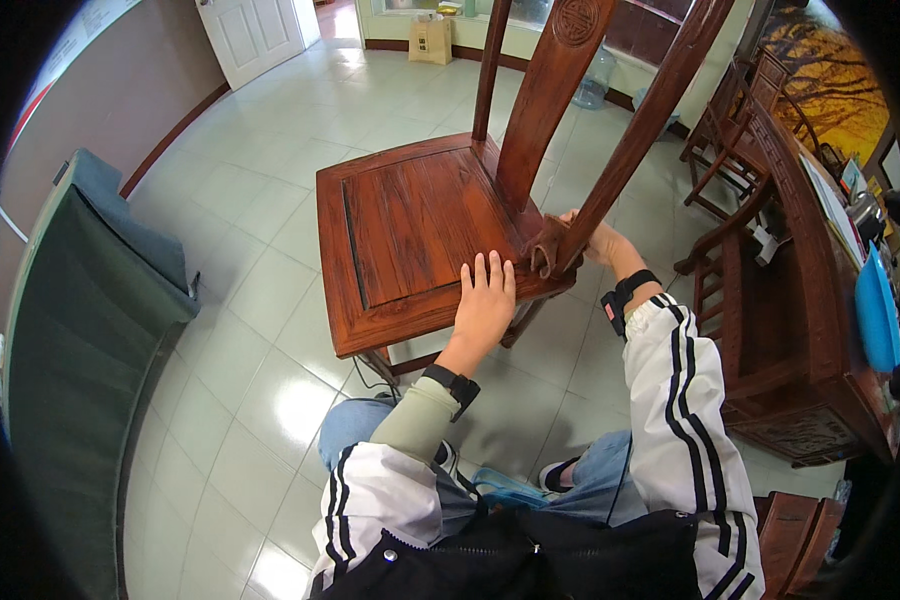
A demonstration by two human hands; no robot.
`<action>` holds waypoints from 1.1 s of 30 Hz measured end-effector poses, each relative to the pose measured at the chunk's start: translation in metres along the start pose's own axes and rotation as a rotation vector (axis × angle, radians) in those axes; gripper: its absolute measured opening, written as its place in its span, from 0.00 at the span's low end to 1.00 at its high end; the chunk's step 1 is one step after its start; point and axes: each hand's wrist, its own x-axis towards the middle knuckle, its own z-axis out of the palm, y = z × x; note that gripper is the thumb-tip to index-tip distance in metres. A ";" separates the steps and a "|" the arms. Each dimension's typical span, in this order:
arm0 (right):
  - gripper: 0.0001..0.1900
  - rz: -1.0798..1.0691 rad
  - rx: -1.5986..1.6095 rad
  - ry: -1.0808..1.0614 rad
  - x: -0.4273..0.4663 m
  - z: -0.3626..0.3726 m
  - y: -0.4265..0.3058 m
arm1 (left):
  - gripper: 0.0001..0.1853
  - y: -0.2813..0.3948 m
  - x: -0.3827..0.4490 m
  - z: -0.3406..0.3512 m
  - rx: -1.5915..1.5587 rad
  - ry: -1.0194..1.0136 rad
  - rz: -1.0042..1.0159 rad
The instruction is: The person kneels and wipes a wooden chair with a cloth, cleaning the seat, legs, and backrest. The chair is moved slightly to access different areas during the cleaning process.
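A reddish-brown wooden chair (412,225) stands before me, with a framed seat panel and a carved round emblem on its back splat (555,105). My left hand (486,300) lies flat on the seat's near edge, fingers slightly apart and holding nothing. A crumpled brown cloth (546,246) wraps the foot of the near back post (630,142). Behind that post, my right hand (606,244) grips the cloth, its fingers partly hidden by the wood.
On the right, a carved wooden desk (810,217) bears papers and a blue plastic object (877,307). A dark green covered piece (75,322) stands at left. Farther off are a paper bag (430,40), a water bottle (594,79) and a white door (253,37).
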 end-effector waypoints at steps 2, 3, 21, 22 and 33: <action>0.19 0.010 -0.024 0.017 0.002 -0.001 0.002 | 0.31 0.000 0.000 0.000 0.051 -0.016 0.011; 0.19 0.016 -0.027 0.014 0.001 -0.001 0.002 | 0.31 -0.001 0.001 -0.001 0.042 -0.021 0.022; 0.25 -0.011 -0.373 -0.013 -0.103 0.019 0.005 | 0.37 -0.016 0.018 -0.002 -0.214 -0.003 0.243; 0.25 -0.029 -0.387 -0.081 -0.104 0.015 0.004 | 0.36 -0.006 0.018 0.000 -0.198 -0.023 0.210; 0.23 -0.031 -0.499 0.271 -0.117 -0.012 0.061 | 0.35 0.018 0.027 0.019 -0.144 -0.046 0.109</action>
